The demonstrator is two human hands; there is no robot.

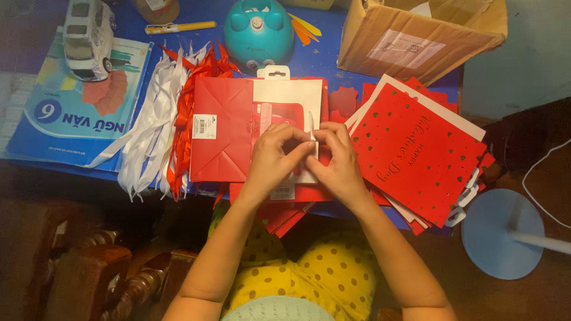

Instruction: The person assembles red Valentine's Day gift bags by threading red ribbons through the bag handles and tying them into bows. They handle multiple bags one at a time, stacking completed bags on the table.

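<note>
My left hand (275,156) and my right hand (336,159) meet over a flattened red paper gift bag (221,128) that lies on the blue table (321,56). Between the fingertips of both hands is a thin white ribbon (311,128), held upright above the bag's white panel (294,95). A white hang tab sticks out at the bag's top edge. More flat red bags lie under my wrists.
A bundle of white ribbons (156,119) and red ribbons (191,113) lies left of the bag. A stack of red spotted bags (416,151) sits to the right. Behind are a cardboard box (416,35), a teal round device (259,30), a toy van (88,35) and a blue book (65,125).
</note>
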